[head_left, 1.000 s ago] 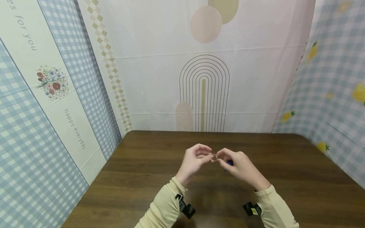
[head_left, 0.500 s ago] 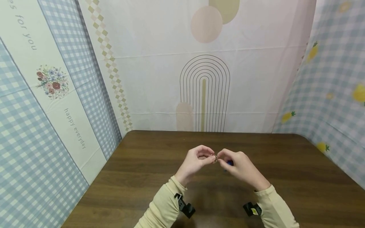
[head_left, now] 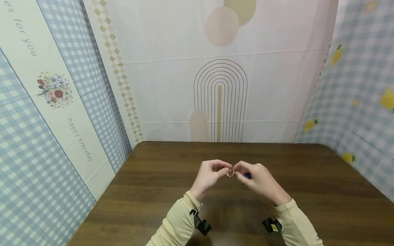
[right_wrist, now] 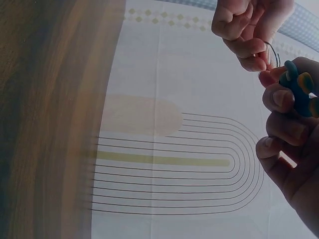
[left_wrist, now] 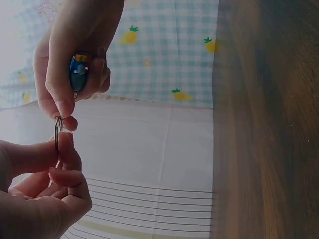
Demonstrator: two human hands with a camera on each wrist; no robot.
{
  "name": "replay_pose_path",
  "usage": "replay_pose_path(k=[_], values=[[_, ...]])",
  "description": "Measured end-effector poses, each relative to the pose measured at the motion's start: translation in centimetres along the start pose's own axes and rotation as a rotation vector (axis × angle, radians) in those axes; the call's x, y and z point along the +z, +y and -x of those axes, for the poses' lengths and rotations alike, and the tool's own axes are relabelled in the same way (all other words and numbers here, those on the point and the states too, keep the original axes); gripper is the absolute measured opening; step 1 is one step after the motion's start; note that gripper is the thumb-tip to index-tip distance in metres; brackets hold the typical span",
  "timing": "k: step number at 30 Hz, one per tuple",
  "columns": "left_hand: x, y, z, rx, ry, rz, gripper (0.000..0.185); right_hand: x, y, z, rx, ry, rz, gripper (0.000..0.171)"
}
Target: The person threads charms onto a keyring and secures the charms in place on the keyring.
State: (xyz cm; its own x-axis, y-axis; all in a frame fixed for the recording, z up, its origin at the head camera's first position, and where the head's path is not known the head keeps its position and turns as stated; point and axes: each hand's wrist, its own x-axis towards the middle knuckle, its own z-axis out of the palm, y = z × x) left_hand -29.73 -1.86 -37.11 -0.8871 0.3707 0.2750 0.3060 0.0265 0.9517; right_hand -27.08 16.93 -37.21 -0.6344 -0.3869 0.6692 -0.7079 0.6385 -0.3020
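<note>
A thin metal key ring [left_wrist: 57, 142] hangs in the air between the two hands, above the table. My left hand [head_left: 210, 177] pinches one side of it between thumb and fingertips. At its opposite side, my right hand [head_left: 260, 178] pinches with thumb and index finger. In the left wrist view, the ring's wire looks parted near the right fingertips. A small blue charm with yellow-orange parts [right_wrist: 299, 92] sits against the right hand's curled fingers. Fingers hide part of the charm, and whether it is joined to the ring cannot be made out.
Both hands are over a dark brown wooden table [head_left: 166, 160]. A white printed cloth [head_left: 166, 95] hangs behind its far edge. Checked cloths hang at the left [head_left: 27, 136] and right [head_left: 357, 112]. Black wrist cameras [head_left: 201, 225] are strapped on both sleeves.
The left fingers have shifted their pinch, and the key ring has turned slightly between the hands. My right hand stays almost still with the charm.
</note>
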Motion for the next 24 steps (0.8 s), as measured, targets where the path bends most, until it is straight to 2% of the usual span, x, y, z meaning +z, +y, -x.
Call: replay_pose_path(k=[4,8,12,18,24], values=[[0.3,-0.3,-0.6,0.0,-0.043,-0.014,0.016,-0.1,0.7,-0.1,-0.002,-0.01,-0.005,0.02],[0.5,-0.3,-0.9,-0.033,-0.051,0.03,0.018,-0.3,1.3,-0.3,0.003,-0.022,-0.004,0.018],[0.8,-0.2,-1.3,-0.074,-0.025,0.084,0.024,-0.4,1.9,-0.4,0.001,-0.024,-0.01,0.019],[1.2,-0.3,-2.1,-0.082,0.048,0.08,0.021,-0.8,2.8,-0.8,-0.022,-0.03,-0.019,0.021],[1.6,-0.3,-2.8,-0.065,0.042,0.057,0.018,-1.2,3.7,-1.1,-0.044,-0.033,-0.015,0.02]])
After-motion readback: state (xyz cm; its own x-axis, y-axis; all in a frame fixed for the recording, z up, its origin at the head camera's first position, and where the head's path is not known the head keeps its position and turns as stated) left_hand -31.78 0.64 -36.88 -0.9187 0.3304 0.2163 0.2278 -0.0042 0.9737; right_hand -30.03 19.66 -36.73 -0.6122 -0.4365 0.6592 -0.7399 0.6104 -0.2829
